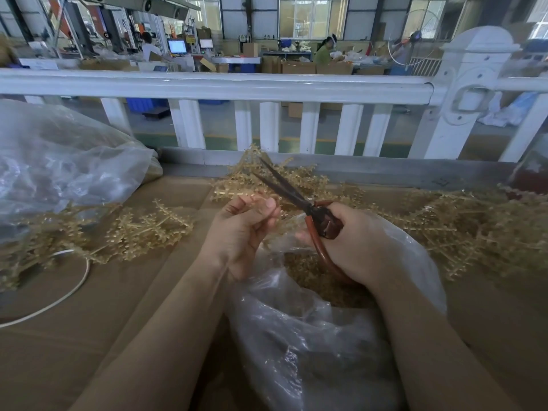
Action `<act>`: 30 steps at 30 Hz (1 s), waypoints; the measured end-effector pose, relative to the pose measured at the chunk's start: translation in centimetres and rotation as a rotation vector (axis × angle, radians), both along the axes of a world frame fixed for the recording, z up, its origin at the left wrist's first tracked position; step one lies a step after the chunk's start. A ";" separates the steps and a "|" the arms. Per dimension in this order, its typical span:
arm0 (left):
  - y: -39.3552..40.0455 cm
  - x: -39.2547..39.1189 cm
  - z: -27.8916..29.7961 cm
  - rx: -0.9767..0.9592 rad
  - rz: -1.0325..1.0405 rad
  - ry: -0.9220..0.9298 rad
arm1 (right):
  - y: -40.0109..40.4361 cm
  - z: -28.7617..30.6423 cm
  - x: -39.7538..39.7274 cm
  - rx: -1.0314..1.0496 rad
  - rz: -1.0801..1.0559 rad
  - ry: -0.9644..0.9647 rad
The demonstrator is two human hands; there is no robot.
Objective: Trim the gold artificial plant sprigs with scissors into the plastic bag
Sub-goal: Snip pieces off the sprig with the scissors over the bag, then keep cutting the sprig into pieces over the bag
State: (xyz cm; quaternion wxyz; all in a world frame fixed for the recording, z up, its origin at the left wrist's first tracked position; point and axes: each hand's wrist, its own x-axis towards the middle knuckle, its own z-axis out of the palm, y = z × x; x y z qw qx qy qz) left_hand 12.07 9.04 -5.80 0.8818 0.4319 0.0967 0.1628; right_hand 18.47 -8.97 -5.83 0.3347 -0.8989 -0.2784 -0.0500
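Daylight is streaming through tall windows [311, 16] beyond a white railing [213, 86], cardboard boxes [298, 67] lining the factory floor [267, 137].

Gold sprigs [148, 232] lie scattered on the worktop; red-handled scissors [299, 203] gape above the clear plastic bag [311, 336].

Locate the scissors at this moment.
Head view, right of centre: the scissors sit in the right hand, above the plastic bag, blades open toward the white railing.
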 end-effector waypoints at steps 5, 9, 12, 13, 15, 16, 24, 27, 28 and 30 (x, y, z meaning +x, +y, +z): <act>0.0 0.1 0.2 0.029 0.121 -0.039 | 0.2 -0.2 0.2 -0.079 -0.002 -0.094; 0.0 0.2 0.0 0.118 0.168 -0.034 | 0.3 -0.7 0.6 -0.080 -0.012 -0.111; -0.1 0.2 0.0 0.114 0.160 -0.074 | 0.4 -0.9 0.8 -0.083 -0.027 -0.117; -0.1 0.2 -0.1 0.120 0.161 -0.089 | 0.5 -1.0 0.9 -0.087 -0.028 -0.120; -0.1 0.2 0.0 0.146 0.162 -0.113 | 0.5 -1.1 1.0 -0.089 -0.032 -0.132; -0.1 0.1 0.0 0.161 0.156 -0.123 | 0.4 -1.1 1.0 -0.091 -0.033 -0.139; 0.1 0.0 0.0 0.218 0.170 -0.152 | 0.5 -1.2 1.2 -0.107 -0.037 -0.120; 0.2 0.1 -0.2 0.251 0.184 -0.126 | 0.5 -1.3 1.2 -0.103 -0.045 -0.132; 0.2 0.1 -0.2 0.264 0.183 -0.121 | 0.5 -1.3 1.2 -0.093 -0.046 -0.130; 0.2 0.1 -0.2 0.295 0.175 -0.117 | 0.5 -1.3 1.3 -0.085 -0.044 -0.120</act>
